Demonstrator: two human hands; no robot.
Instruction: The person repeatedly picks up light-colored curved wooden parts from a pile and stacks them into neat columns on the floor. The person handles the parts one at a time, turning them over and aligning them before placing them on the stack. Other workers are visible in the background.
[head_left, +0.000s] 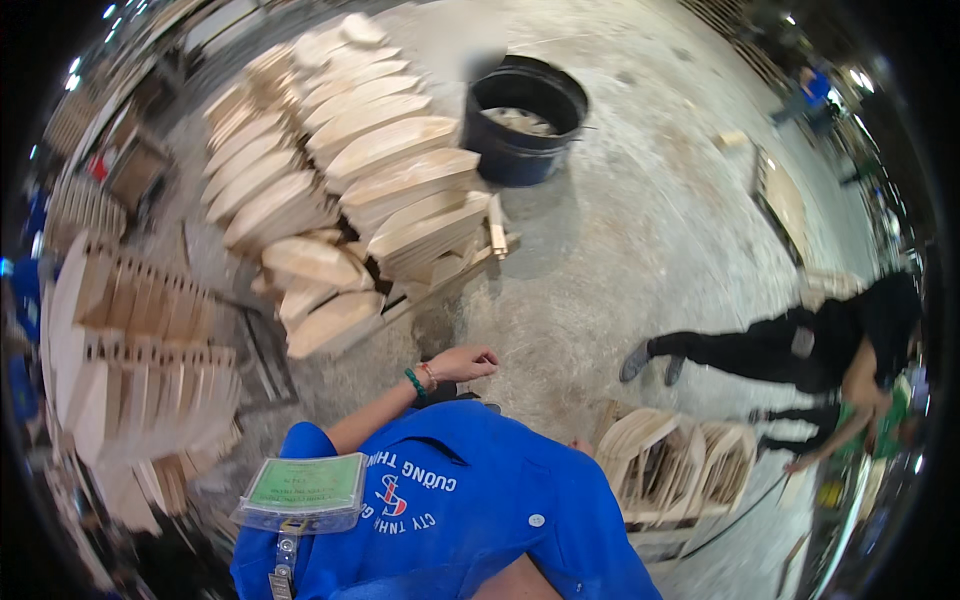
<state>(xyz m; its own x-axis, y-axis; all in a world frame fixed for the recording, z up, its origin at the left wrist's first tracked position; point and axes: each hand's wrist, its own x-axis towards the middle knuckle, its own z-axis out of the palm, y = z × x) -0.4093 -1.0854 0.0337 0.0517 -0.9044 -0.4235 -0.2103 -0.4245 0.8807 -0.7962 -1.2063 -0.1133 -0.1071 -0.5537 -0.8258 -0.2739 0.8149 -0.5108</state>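
Observation:
My left hand [465, 362] hangs over the concrete floor in front of my body, with green and red bracelets on its wrist. Its fingers curl loosely inward, and I see nothing in them. The nearest objects are the stacked pale wooden pieces [325, 322] to its left. Of my right hand [580, 446] only a small bit of skin shows past the edge of my blue shirt; its fingers are hidden. Close to that hand, on the right, stand arched wooden frames [650, 460].
A black tub [525, 125] with wood offcuts inside stands beyond the stacks. Slotted wooden parts [140, 360] are piled at the left. One person in dark clothes [800, 345] stands at the right, another in green [890, 425] beside. A flat panel [780, 205] lies farther off.

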